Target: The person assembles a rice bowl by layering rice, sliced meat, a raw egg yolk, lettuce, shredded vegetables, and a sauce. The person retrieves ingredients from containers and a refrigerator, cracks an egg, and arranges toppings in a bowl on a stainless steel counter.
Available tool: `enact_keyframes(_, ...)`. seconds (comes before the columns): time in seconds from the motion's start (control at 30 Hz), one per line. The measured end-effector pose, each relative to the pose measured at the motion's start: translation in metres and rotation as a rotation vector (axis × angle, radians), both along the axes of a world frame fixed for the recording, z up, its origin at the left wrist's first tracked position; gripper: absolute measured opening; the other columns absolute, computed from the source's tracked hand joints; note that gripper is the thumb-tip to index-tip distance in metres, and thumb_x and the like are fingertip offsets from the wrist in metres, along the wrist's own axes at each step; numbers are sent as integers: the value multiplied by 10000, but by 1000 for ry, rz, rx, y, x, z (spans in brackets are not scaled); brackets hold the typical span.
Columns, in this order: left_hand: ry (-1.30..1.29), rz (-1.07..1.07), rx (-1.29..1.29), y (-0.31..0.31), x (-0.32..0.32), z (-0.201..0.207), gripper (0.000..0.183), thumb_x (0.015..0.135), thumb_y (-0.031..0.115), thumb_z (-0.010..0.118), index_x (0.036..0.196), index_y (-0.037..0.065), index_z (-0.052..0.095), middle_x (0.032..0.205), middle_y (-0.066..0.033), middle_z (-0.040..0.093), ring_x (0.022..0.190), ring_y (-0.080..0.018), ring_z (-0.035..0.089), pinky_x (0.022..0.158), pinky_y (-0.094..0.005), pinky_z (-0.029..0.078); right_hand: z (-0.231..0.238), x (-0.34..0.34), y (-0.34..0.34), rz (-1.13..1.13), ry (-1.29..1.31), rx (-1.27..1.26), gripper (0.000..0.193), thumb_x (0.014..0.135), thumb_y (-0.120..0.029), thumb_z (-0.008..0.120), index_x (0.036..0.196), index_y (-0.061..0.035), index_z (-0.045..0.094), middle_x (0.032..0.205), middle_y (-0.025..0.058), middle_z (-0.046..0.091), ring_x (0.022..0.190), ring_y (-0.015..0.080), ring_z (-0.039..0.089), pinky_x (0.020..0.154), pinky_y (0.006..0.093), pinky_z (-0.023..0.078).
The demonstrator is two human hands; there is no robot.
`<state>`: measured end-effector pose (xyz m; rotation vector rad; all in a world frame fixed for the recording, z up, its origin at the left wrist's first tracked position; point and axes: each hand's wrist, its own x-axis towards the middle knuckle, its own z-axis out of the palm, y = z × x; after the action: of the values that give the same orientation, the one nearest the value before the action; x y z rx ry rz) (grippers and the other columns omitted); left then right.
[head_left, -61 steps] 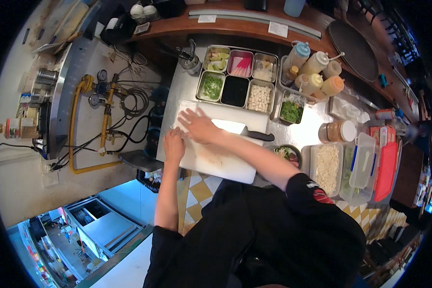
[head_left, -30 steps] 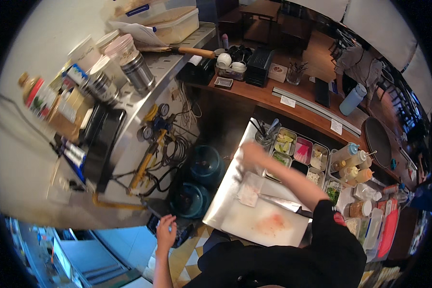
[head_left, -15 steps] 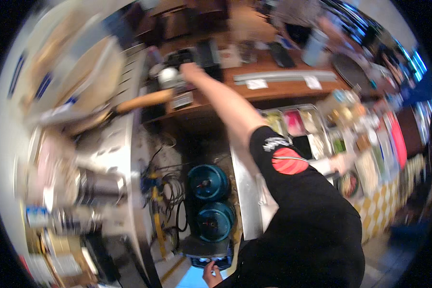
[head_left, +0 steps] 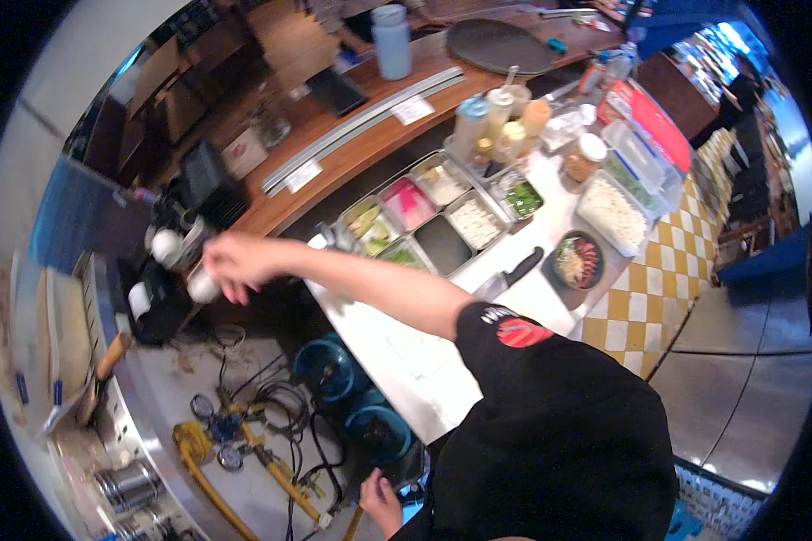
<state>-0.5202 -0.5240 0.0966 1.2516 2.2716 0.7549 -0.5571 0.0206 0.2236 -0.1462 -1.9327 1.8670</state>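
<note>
At far left the right hand [head_left: 235, 261] reaches, fingers spread, just beside white cups [head_left: 167, 245]. Below, gas cylinders [head_left: 329, 365] crowd the floor beside the tabletop [head_left: 397, 352]; the left hand [head_left: 381, 500] hangs low, grip unclear. Rightward, food trays [head_left: 442, 216], then open checkered floor [head_left: 659, 279].

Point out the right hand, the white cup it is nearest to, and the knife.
right hand [head_left: 230, 261], head view, back of the hand
white cup [head_left: 202, 286], head view, its rounded side
knife [head_left: 524, 266], head view, black handle
</note>
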Motion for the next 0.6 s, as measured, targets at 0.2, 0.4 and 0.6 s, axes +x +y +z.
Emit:
enact_keyframes(0.2, -253, -161, 250, 224, 45, 26, 221, 970, 44, 629, 1155, -39, 717, 996, -142, 731, 876, -229, 696, 809, -347, 539, -7, 389, -27, -429, -371, -21, 195, 1028, -167, 578, 1179, -44, 572, 886, 117, 725, 763, 176, 732, 660, 330, 591)
enact_keyframes(0.4, -235, -534, 334, 461, 176, 4, 238, 947, 87, 682, 1169, 10, 720, 1008, -135, 723, 856, -250, 680, 794, -355, 530, -8, 695, 107, -1156, -918, 539, 180, 920, -109, 617, 1091, -55, 634, 846, 198, 708, 854, 367, 721, 765, 454, 547)
enact_keyframes(0.6, -11, -350, 393, 623, 286, -51, 467, 867, 120, 755, 1312, 43, 638, 1180, -162, 649, 1069, -308, 641, 819, -417, 525, -74, 756, 361, -1267, -676, 712, 144, 989, -201, 599, 1092, -101, 615, 956, 242, 706, 952, 469, 676, 797, 569, 510)
